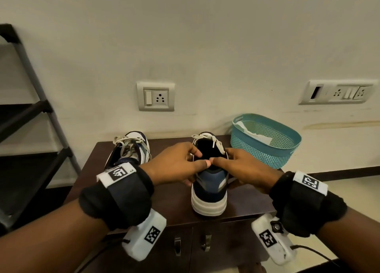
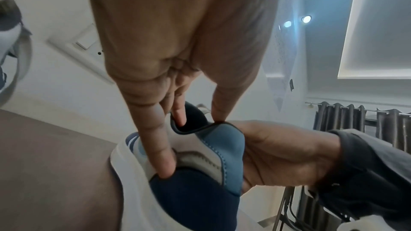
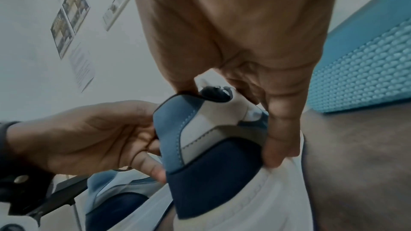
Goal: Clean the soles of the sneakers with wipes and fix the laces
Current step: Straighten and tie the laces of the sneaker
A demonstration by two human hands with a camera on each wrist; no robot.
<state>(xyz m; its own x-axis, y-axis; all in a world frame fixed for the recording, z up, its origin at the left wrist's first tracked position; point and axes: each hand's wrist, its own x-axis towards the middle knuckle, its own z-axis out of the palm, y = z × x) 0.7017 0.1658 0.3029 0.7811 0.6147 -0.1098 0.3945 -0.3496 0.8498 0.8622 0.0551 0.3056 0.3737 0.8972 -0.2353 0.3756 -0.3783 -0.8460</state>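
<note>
A blue, grey and white sneaker (image 1: 209,187) stands upright on the dark cabinet top (image 1: 168,203), heel toward me, its white laces (image 1: 216,142) loose over the tongue. My left hand (image 1: 181,164) grips the left side of its heel collar, thumb on the rim. My right hand (image 1: 238,166) grips the right side, thumb meeting the left thumb over the collar. In the left wrist view my left fingers (image 2: 160,148) press the sneaker (image 2: 200,173) at the heel. The right wrist view shows my right fingers (image 3: 278,138) round the sneaker (image 3: 211,155) heel. A second sneaker (image 1: 131,149) stands at the back left.
A teal perforated basket (image 1: 265,147) holding white wipes (image 1: 253,132) sits at the cabinet's back right, close to the held sneaker. A dark shoe rack (image 1: 30,129) stands left. Wall sockets (image 1: 155,96) lie behind. Cabinet door handles (image 1: 177,246) are below the front edge.
</note>
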